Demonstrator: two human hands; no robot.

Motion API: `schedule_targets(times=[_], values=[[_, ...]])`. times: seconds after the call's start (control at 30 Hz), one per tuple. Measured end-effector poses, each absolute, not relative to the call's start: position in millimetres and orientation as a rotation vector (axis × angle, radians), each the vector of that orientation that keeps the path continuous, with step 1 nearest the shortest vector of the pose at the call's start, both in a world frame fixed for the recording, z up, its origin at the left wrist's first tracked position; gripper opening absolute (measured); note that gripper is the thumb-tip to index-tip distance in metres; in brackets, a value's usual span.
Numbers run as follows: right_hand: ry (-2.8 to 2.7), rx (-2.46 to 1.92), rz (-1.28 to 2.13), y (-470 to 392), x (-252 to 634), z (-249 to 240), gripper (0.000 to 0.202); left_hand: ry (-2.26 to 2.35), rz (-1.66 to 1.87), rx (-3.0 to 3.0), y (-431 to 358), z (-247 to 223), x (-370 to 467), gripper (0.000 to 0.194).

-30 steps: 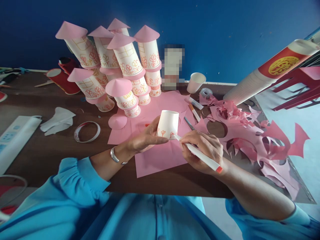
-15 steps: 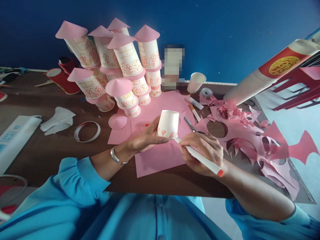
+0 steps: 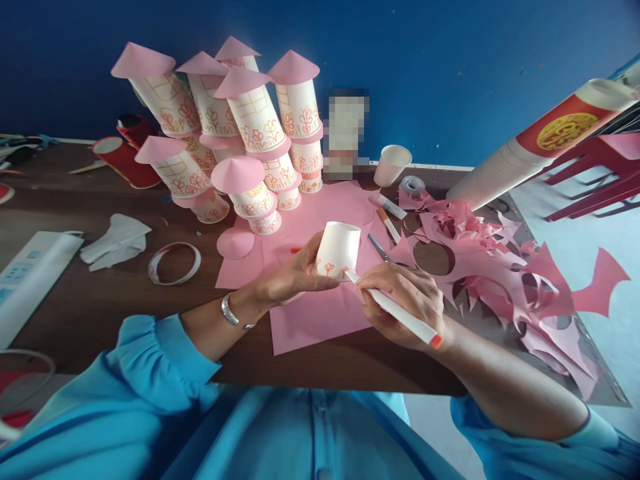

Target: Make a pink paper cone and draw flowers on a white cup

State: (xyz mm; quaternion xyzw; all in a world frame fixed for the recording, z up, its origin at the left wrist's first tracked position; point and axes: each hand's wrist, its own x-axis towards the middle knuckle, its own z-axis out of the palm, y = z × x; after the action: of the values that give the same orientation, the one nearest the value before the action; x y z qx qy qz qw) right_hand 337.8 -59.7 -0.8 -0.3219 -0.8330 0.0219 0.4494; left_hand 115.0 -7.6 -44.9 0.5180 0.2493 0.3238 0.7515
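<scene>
A white paper cup (image 3: pixel 339 243) is held upside down over pink paper, its rim downward, with small orange flowers drawn near that rim. My left hand (image 3: pixel 296 275) is closed around the cup's left side and lower edge. In my right hand (image 3: pixel 404 301) is a white marker pen (image 3: pixel 403 317) with an orange end, its tip at the drawn flowers. Pink paper sheets (image 3: pixel 320 327) lie beneath both hands. Just beyond my right hand lie scissors (image 3: pixel 379 247), their handles partly hidden.
Paper-cup towers (image 3: pixel 257 120) with pink cone roofs stand at the back left. Pink paper scraps (image 3: pixel 505 267) spread over the right side, near a long stack of cups (image 3: pixel 500 170). A tape roll (image 3: pixel 174 264), crumpled tissue (image 3: pixel 117 241) and power strip (image 3: pixel 37 283) lie left.
The cup has shifted slightly right and turned a little in my left hand. My right hand has moved slightly left with the marker pen, whose tip stays near the flowers.
</scene>
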Motion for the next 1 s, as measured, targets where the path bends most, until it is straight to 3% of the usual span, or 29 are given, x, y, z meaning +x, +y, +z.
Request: schedule_targets(times=[0.3,1.0], values=[[-2.079,-0.756,0.04,-58.8,336.7,1.6,0.012,0.57,0.69,1.176,-7.5,-47.4,113.2,0.078],[-2.051,-0.749,0.052,-60.1,339.9,7.3,0.017,0.497,0.717,1.114,-7.7,-39.1,117.9,0.069]])
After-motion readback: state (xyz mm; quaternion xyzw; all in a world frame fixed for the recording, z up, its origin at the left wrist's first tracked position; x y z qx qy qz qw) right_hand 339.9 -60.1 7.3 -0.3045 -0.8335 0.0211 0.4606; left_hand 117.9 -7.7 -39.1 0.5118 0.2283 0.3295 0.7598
